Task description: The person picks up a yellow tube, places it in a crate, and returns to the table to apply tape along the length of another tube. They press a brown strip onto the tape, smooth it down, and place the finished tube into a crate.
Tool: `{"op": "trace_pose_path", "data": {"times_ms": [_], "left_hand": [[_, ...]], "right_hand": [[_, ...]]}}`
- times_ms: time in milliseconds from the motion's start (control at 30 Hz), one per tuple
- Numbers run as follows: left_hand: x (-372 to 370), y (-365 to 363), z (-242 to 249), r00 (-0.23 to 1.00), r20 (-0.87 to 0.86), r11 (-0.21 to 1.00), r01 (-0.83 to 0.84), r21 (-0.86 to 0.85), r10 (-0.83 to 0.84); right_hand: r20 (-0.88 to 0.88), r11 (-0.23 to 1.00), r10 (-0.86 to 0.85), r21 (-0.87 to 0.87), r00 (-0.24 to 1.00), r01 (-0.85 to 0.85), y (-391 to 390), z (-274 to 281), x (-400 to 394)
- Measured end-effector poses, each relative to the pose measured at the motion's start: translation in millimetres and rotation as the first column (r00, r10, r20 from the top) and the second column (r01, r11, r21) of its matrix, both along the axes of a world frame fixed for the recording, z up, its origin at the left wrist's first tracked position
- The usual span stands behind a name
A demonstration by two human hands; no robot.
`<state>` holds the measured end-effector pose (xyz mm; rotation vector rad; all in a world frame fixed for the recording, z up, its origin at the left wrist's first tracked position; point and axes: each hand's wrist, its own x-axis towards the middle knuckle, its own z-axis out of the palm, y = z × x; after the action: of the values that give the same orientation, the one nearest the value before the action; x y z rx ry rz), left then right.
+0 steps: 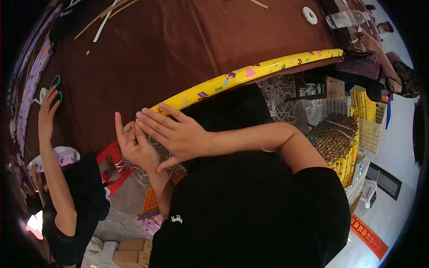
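A long yellow tube (219, 83) with a colourful printed pattern lies along the front edge of the brown-covered table. My right hand (176, 132) rests flat near its left end, fingers stretched out and together. Just beside it, my left hand (139, 149) has its thumb and bent fingers pinched at that end, while one finger sticks up. The tip of the tube is partly hidden by my fingers.
At left, a co-worker's hand (48, 111) reaches by green-handled scissors (56, 81) and a lilac patterned tube (35, 73). A white tape roll (309, 15) and a plastic bottle (346, 19) are at far right, near another person's arm (380, 51). Crates of yellow tubes (344, 147) stand below right.
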<state>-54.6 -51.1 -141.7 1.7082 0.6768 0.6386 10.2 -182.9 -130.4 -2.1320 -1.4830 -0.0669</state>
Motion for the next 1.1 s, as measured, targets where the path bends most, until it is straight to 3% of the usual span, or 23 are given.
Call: {"op": "trace_pose_path", "data": {"times_ms": [100,167,233,333,367,467,667,767,833,867,933,1000,1100], "left_hand": [[3,0,1,0.999,0.032,1.0,-0.018,0.025,0.018],[2,1,-4,1.0,0.03,0.998,-0.005,0.065,0.004],[3,-1,-9,0.988,0.149,0.999,-0.037,-0.029,0.041],[0,4,-11,0.994,0.106,1.0,-0.007,0.011,0.006],[11,-2,8,0.995,0.104,1.0,-0.008,0.012,0.007],[1,2,-7,0.993,0.114,1.0,-0.015,-0.006,0.015],[1,-3,-4,0.992,0.11,0.993,-0.045,-0.105,0.057],[-1,5,-8,0.999,0.025,0.998,-0.035,0.057,0.034],[1,3,-9,0.99,0.127,0.997,-0.052,-0.06,0.059],[0,5,-8,0.996,0.051,0.997,-0.074,-0.002,0.074],[-1,9,-11,0.997,0.079,0.998,-0.029,0.056,0.025],[2,7,-16,0.994,0.08,0.991,-0.088,0.1,0.08],[-5,17,-15,0.996,-0.011,0.984,-0.081,0.158,0.084]], "right_hand": [[-0.031,1.0,-0.029,0.002,0.999,0.029,1,-2,-3],[0.059,0.993,-0.09,-0.069,0.994,0.094,-18,0,7],[0.167,0.973,-0.184,-0.112,0.969,0.204,-44,2,14],[0.306,0.912,-0.303,-0.181,0.902,0.368,-92,-6,25],[0.35,0.895,-0.34,-0.166,0.873,0.415,-107,-7,31],[0.444,0.795,-0.438,-0.215,0.782,0.568,-157,-11,49],[0.56,0.643,-0.61,-0.064,0.561,0.763,-268,-14,100],[0.589,0.588,-0.625,-0.077,0.512,0.806,-312,-10,120],[0.604,0.53,-0.658,-0.053,0.45,0.846,-327,-9,129],[0.581,0.496,-0.691,-0.051,0.43,0.867,-327,-4,131],[0.549,0.451,-0.752,0.028,0.363,0.892,-326,-6,137],[0.373,0.593,-0.755,0.04,0.539,0.804,-286,17,130],[0.28,0.851,-0.476,-0.094,0.834,0.517,-216,17,102]]}}
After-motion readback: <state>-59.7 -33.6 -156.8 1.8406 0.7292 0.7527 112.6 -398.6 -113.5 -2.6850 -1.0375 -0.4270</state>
